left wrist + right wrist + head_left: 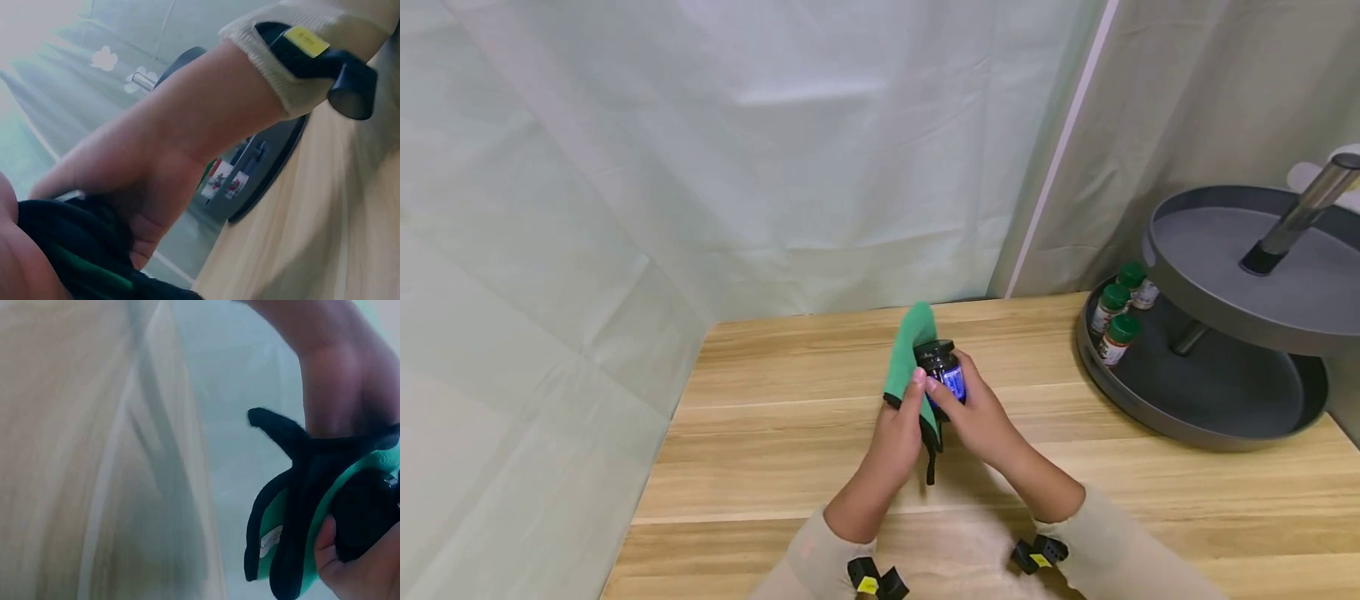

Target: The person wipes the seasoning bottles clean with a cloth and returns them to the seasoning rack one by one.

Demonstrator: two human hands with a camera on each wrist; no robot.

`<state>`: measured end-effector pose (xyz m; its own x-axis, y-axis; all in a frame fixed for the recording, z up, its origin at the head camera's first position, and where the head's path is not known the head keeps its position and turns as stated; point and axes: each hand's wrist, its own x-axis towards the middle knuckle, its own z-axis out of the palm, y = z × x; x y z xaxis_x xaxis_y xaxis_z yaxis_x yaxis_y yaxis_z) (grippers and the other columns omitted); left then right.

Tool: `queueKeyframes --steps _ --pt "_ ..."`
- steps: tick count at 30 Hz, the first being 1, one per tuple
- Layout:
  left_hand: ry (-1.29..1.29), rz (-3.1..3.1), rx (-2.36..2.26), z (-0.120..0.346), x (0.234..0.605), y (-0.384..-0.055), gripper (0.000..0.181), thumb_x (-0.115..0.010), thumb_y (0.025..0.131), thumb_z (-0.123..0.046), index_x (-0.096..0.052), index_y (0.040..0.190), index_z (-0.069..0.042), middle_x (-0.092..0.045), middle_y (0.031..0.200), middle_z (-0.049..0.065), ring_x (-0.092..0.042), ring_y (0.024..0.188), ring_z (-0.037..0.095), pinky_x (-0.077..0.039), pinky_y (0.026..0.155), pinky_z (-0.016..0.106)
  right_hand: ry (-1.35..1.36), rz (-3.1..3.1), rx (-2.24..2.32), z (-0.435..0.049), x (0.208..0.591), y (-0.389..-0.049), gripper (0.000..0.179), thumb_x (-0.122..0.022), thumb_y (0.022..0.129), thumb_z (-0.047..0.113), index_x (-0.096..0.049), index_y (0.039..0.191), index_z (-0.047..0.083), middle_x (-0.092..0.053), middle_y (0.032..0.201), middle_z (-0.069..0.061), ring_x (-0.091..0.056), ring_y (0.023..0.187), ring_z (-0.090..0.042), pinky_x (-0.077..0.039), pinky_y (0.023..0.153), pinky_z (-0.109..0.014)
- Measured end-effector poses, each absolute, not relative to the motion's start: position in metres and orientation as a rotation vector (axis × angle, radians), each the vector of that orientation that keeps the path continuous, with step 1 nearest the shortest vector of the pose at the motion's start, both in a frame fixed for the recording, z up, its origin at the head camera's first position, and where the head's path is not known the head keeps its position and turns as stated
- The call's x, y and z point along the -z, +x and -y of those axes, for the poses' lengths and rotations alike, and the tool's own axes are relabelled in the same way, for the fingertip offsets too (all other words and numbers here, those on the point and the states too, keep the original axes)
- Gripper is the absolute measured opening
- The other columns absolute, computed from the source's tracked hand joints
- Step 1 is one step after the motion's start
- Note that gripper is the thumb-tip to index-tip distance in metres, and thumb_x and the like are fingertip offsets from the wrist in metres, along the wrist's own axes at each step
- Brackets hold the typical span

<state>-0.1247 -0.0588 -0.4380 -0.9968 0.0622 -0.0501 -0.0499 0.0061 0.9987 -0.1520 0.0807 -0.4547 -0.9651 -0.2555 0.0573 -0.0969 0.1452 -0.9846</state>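
A small dark jar [935, 353] with a black lid and a blue label is held up over the wooden table. My right hand [976, 414] grips it from the right, thumb across its front. In my left hand [898, 440] is a green cloth [904, 360] with black edging and a hanging loop, pressed against the jar's left side; the thumb lies over the cloth and the other fingers are hidden behind it. The right wrist view shows the cloth [312, 519] folded around the base of the jar [362, 515].
A dark grey two-tier turntable [1202, 400] stands at the right of the wooden table [760, 450]. Several green-capped spice jars [1118, 340] sit on its lower tier, at the left. Pale curtains [850, 167] hang behind the table's back edge.
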Motion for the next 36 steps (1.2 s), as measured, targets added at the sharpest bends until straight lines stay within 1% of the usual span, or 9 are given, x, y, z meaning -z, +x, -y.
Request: queueKeyframes --steps 4,7,11,14,18,22,27,32,36 --pt "-0.098 -2.057 -2.277 0.064 0.438 -0.13 0.066 -0.036 0.103 -0.064 -0.034 0.156 -0.024 -0.046 0.152 0.007 -0.042 0.138 0.022 -0.03 0.123 0.044 -0.454 -2.261 1.918 -0.078 0.453 -0.146 0.056 -0.049 0.107 0.036 -0.027 0.158 0.025 -0.049 0.145 -0.012 -0.054 0.123 -0.026 -0.049 0.1 -0.043" --pt "-0.11 -1.949 -2.384 0.067 0.438 -0.134 0.064 -0.035 0.104 -0.061 -0.036 0.154 -0.021 -0.047 0.148 0.009 -0.046 0.131 0.02 -0.036 0.117 0.038 -0.523 -2.263 1.895 -0.077 0.452 -0.144 0.06 -0.048 0.108 0.033 -0.022 0.161 0.027 -0.036 0.157 -0.01 -0.047 0.132 -0.029 -0.045 0.105 -0.047" --pt "-0.125 -1.874 -2.424 0.068 0.438 -0.136 0.064 -0.034 0.105 -0.061 -0.039 0.151 -0.018 -0.049 0.144 0.011 -0.049 0.125 0.018 -0.04 0.111 0.031 -0.566 -2.31 1.846 -0.079 0.454 -0.144 0.065 -0.052 0.106 0.034 -0.018 0.162 0.029 -0.029 0.162 -0.01 -0.046 0.134 -0.031 -0.046 0.105 -0.048" --pt "-0.147 -1.875 -2.391 0.066 0.438 -0.135 0.066 -0.034 0.104 -0.062 -0.039 0.152 -0.016 -0.049 0.144 0.012 -0.048 0.127 0.019 -0.037 0.115 0.035 -0.553 -2.333 1.844 -0.08 0.457 -0.146 0.065 -0.052 0.106 0.036 -0.018 0.161 0.028 -0.03 0.161 -0.01 -0.047 0.133 -0.031 -0.047 0.104 -0.047" --pt "-0.212 -1.92 -2.302 0.062 0.437 -0.132 0.069 -0.037 0.103 -0.064 -0.04 0.151 -0.014 -0.051 0.144 0.012 -0.046 0.131 0.022 -0.032 0.12 0.043 -0.494 -2.343 1.889 -0.081 0.462 -0.152 0.062 -0.05 0.107 0.036 -0.022 0.16 0.023 -0.038 0.156 -0.011 -0.051 0.129 -0.03 -0.048 0.103 -0.047" --pt "-0.231 -2.005 -2.198 0.057 0.437 -0.128 0.07 -0.04 0.102 -0.064 -0.043 0.15 -0.013 -0.055 0.142 0.012 -0.048 0.131 0.023 -0.034 0.12 0.045 -0.401 -2.363 1.928 -0.082 0.464 -0.156 0.06 -0.05 0.107 0.034 -0.024 0.159 0.018 -0.042 0.152 -0.016 -0.052 0.127 -0.03 -0.047 0.104 -0.047" --pt "-0.048 -2.064 -2.147 0.051 0.438 -0.121 0.065 -0.041 0.105 -0.055 -0.033 0.157 -0.018 -0.05 0.152 0.006 -0.042 0.142 0.021 -0.028 0.124 0.045 -0.282 -2.367 1.954 -0.084 0.464 -0.16 0.058 -0.048 0.107 0.036 -0.026 0.158 0.018 -0.048 0.146 -0.018 -0.054 0.124 -0.031 -0.047 0.104 -0.047" --pt "0.116 -2.109 -2.106 0.047 0.44 -0.118 0.062 -0.043 0.107 -0.046 -0.022 0.161 -0.023 -0.043 0.158 0.004 -0.039 0.145 0.02 -0.026 0.125 0.044 -0.201 -2.346 1.972 -0.085 0.465 -0.164 0.058 -0.048 0.108 0.037 -0.026 0.158 0.018 -0.05 0.139 -0.018 -0.057 0.114 -0.03 -0.052 0.093 -0.039" --pt "0.104 -2.103 -2.094 0.047 0.44 -0.118 0.064 -0.042 0.106 -0.051 -0.018 0.162 -0.028 -0.038 0.161 -0.001 -0.035 0.147 0.016 -0.024 0.126 0.043 -0.22 -2.328 1.974 -0.084 0.464 -0.164 0.06 -0.049 0.107 0.033 -0.024 0.158 0.017 -0.044 0.145 -0.018 -0.056 0.117 -0.031 -0.053 0.092 -0.039"
